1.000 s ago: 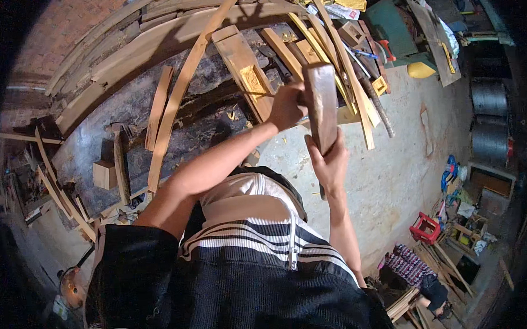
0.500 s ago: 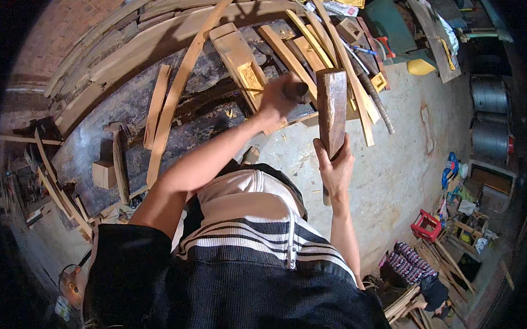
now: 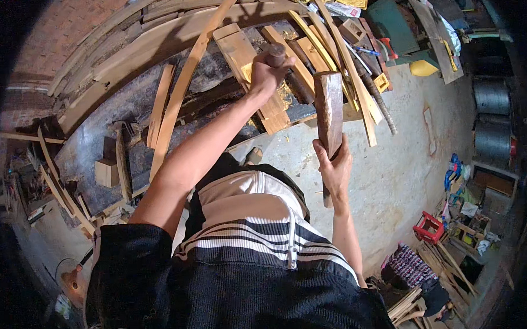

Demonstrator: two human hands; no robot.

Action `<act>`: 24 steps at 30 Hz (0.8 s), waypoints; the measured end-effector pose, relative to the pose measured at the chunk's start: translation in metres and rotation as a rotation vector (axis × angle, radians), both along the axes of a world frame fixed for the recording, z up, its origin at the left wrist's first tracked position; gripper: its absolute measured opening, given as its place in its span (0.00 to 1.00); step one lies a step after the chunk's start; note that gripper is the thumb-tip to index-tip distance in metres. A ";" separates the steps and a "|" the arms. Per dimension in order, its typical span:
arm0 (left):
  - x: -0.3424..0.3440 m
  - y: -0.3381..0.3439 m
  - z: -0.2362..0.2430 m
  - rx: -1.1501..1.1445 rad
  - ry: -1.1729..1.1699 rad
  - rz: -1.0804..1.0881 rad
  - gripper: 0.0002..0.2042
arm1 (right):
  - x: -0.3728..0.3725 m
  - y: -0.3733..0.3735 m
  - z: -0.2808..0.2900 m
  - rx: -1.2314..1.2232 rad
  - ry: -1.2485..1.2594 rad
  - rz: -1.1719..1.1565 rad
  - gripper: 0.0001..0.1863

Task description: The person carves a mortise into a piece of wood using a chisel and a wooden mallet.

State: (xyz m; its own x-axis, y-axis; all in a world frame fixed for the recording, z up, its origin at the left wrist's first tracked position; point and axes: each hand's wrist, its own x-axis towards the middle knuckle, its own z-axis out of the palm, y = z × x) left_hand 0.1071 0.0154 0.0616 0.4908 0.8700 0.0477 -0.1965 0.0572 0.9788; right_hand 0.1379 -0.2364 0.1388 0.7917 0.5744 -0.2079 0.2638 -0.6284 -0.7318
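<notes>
Wrapped around a dark handle [image 3: 276, 51], the left hand [image 3: 265, 76] is best steadied over the recessed board [image 3: 236, 48], the right hand [image 3: 337, 166] gripping a mallet [image 3: 329, 113].

The mallet [image 3: 329, 113] is dark wood, slightly glossy, its edge worn rough. The notched board [image 3: 236, 49] is pale, smooth wood; the worktop [image 3: 213, 73] looks rough. The jacket [image 3: 239, 299] is matt ribbed cloth, the crate [image 3: 427, 235] plastic, the floor [image 3: 386, 201] matt concrete.
</notes>
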 end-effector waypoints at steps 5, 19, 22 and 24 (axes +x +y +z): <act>0.001 -0.023 0.002 0.270 0.103 -0.073 0.12 | 0.002 0.014 0.027 0.272 -0.027 -0.041 0.25; 0.011 -0.063 -0.014 0.309 -0.086 -0.187 0.07 | 0.000 0.010 0.033 0.637 0.023 -0.049 0.20; 0.012 -0.060 -0.020 0.266 -0.105 -0.207 0.07 | -0.001 0.011 0.033 0.570 0.034 -0.043 0.15; 0.012 -0.060 -0.016 0.306 -0.052 -0.198 0.07 | 0.002 0.012 0.034 0.477 0.030 -0.040 0.15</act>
State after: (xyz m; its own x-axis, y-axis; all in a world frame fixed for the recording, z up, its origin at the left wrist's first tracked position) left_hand 0.1193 -0.0447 0.0453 0.6380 0.7003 0.3203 -0.2611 -0.1946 0.9455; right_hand 0.1397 -0.2243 0.1729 0.8131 0.5802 0.0485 0.2203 -0.2294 -0.9481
